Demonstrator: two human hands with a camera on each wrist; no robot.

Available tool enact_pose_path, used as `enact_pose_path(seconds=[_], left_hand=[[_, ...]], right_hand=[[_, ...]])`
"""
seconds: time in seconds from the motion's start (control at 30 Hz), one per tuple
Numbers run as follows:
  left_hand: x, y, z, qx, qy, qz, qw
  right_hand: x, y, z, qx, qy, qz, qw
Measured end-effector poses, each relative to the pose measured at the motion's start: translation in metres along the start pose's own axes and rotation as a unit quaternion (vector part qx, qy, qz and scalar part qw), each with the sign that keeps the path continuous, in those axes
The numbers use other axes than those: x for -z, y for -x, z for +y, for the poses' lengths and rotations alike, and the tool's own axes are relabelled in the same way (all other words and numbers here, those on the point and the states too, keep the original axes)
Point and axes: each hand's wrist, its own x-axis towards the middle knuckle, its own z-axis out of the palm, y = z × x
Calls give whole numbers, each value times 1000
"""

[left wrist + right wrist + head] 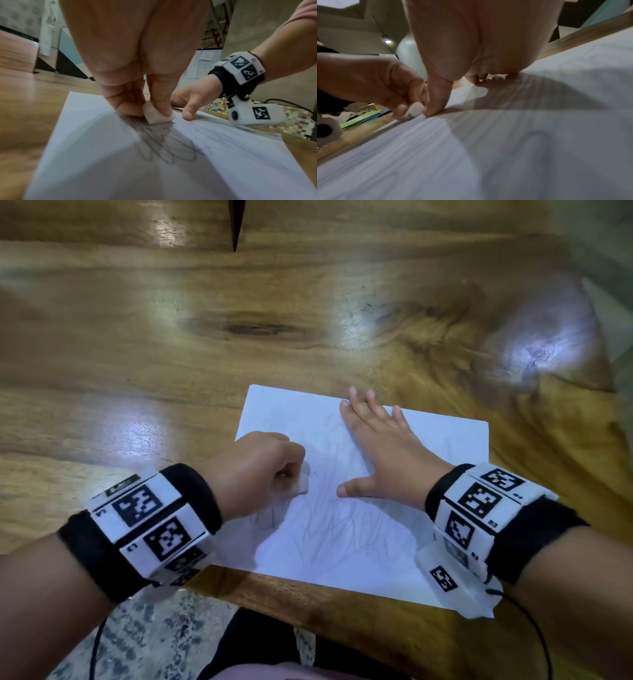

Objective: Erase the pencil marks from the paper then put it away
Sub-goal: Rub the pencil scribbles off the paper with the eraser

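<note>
A white sheet of paper (359, 535) with grey pencil scribbles (164, 150) lies on the wooden table near its front edge. My left hand (260, 470) pinches a small white eraser (156, 115) between thumb and fingers and presses it on the scribbles at the sheet's left part. The eraser (303, 482) shows just right of that fist, and again as the eraser (414, 110) beside my right thumb. My right hand (380, 446) lies flat on the paper with fingers spread, holding the sheet down to the right of the eraser.
The wooden table (171, 354) stretches wide beyond the paper. A dark pointed gap (236, 224) cuts into its far edge. Green and blue cards (361, 119) lie on the table to the left. The table's front edge (308, 601) runs just below the sheet.
</note>
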Motion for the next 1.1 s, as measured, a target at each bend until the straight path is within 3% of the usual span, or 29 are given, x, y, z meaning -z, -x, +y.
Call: enact_pose_path(seconds=[0.1, 0.27, 0.37, 0.43, 0.53, 0.57, 0.7, 0.77, 0.87, 1.0, 1.1], left_hand=[[8, -2, 5, 35, 23, -26, 999], [28, -52, 21, 96, 88, 99, 987], [27, -73, 32, 107, 67, 126, 984], [21, -63, 31, 88, 53, 106, 989], [14, -39, 27, 55, 21, 11, 998], [16, -39, 27, 59, 29, 5, 998], [28, -68, 27, 104, 64, 141, 983], [25, -67, 27, 88, 49, 121, 988], [19, -54, 22, 79, 45, 42, 995], [22, -69, 24, 122, 100, 116, 981], [17, -67, 21, 117, 80, 85, 986]], right_hand=[[-2, 10, 9, -15, 11, 0, 1000], [-4, 11, 11, -18, -16, 9, 1000], [-5, 12, 13, -15, -29, 13, 999], [-6, 11, 14, -13, -27, 12, 999], [-7, 11, 16, -11, -23, 11, 1000], [-7, 11, 16, -10, -21, 11, 1000], [-7, 11, 16, -5, -21, 9, 1000], [-7, 11, 16, -5, -25, 9, 1000], [-6, 11, 16, -6, -23, 10, 1000], [-7, 11, 16, -6, -19, 8, 1000], [-5, 12, 15, -7, -19, 5, 1000]])
